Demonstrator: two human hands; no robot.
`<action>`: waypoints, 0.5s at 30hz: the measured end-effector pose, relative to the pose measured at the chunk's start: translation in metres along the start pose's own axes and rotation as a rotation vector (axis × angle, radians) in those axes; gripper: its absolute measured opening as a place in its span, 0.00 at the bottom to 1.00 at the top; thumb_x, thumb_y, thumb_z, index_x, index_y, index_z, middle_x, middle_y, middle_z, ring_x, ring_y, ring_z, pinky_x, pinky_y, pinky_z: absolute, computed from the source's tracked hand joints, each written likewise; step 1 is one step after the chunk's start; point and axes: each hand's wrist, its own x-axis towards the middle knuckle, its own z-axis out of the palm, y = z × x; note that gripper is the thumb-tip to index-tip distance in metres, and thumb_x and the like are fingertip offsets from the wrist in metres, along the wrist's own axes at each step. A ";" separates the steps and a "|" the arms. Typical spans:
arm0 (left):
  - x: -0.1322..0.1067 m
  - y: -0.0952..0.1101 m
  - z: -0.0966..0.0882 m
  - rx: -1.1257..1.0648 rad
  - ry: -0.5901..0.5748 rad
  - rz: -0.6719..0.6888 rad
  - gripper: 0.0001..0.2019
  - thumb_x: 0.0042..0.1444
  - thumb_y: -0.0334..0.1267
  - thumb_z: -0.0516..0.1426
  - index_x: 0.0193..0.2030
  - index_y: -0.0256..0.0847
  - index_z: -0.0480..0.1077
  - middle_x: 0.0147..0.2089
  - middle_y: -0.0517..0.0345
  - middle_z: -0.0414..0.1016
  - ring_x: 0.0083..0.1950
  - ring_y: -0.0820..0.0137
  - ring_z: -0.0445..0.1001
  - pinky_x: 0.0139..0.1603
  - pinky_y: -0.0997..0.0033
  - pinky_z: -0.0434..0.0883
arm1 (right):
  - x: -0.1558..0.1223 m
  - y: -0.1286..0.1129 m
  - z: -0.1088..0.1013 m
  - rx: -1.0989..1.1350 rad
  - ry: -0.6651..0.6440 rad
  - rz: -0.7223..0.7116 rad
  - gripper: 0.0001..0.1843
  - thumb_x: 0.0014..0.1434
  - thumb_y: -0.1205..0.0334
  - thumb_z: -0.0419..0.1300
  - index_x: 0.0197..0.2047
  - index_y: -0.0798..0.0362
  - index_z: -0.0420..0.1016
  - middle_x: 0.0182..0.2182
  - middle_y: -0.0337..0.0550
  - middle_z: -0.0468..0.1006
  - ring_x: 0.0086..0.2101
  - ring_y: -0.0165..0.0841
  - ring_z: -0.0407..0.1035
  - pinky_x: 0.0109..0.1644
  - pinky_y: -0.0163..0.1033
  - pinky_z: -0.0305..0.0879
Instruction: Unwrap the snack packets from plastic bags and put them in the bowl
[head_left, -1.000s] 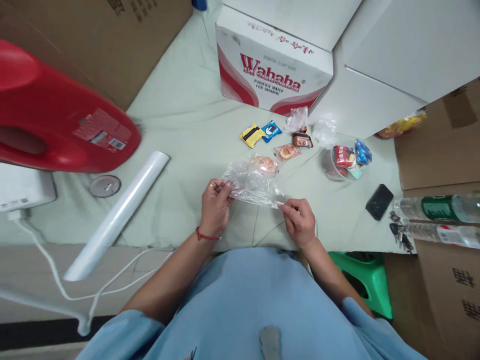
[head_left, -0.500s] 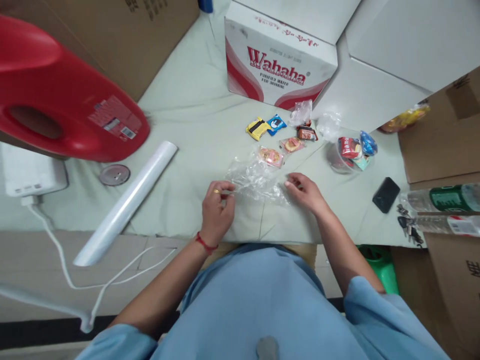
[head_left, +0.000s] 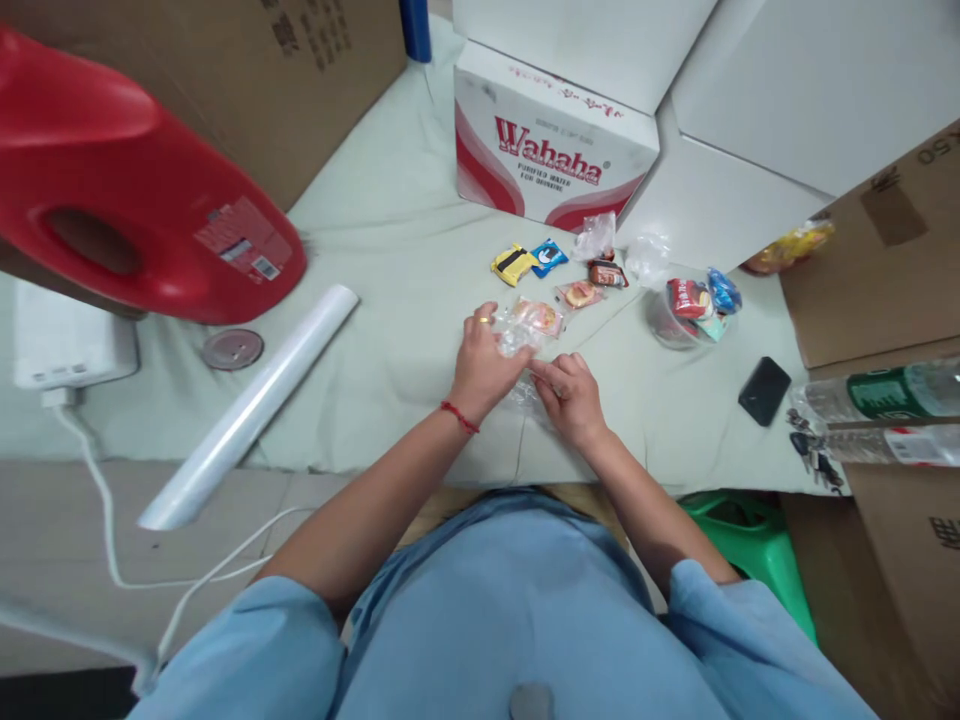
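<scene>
Handling crinkled clear bag [head_left: 516, 337] on cloth-covered table [head_left: 405, 250], just nearside of wrapped snack [head_left: 538, 316]. Working with left hand [head_left: 486, 368] and right hand [head_left: 572, 400] together at the tips: apparently pinching film with right, cannot tell about left. Probably mid-gathering or straightening; calls for light fingertip control next. Mind table's near edge under forearms; room leftward to white roll [head_left: 249, 408], tight on far side.
</scene>
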 end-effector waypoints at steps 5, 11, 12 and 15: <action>-0.026 -0.009 -0.015 -0.335 0.093 -0.022 0.06 0.50 0.35 0.61 0.34 0.44 0.67 0.40 0.57 0.79 0.50 0.63 0.80 0.58 0.60 0.74 | -0.019 0.012 -0.011 0.164 0.144 0.245 0.11 0.70 0.59 0.59 0.47 0.50 0.83 0.29 0.40 0.72 0.33 0.36 0.67 0.42 0.42 0.66; -0.072 -0.014 -0.063 -0.517 0.012 -0.143 0.13 0.48 0.38 0.67 0.30 0.44 0.65 0.50 0.53 0.81 0.63 0.57 0.76 0.62 0.55 0.73 | -0.043 0.031 -0.010 0.403 0.234 0.619 0.14 0.66 0.51 0.63 0.43 0.52 0.82 0.29 0.37 0.72 0.28 0.31 0.63 0.34 0.36 0.63; -0.078 -0.017 -0.069 -0.525 -0.014 -0.175 0.13 0.47 0.37 0.68 0.30 0.43 0.65 0.48 0.54 0.81 0.62 0.57 0.77 0.61 0.56 0.73 | -0.045 0.034 -0.012 0.405 0.205 0.627 0.14 0.65 0.51 0.63 0.43 0.52 0.82 0.29 0.37 0.72 0.28 0.31 0.62 0.34 0.36 0.63; -0.089 -0.024 -0.077 -0.526 -0.036 -0.238 0.15 0.43 0.34 0.69 0.28 0.43 0.65 0.43 0.57 0.79 0.55 0.60 0.80 0.59 0.58 0.73 | -0.044 0.042 -0.024 0.357 0.008 0.511 0.17 0.61 0.51 0.67 0.50 0.51 0.82 0.39 0.43 0.76 0.34 0.34 0.68 0.39 0.40 0.69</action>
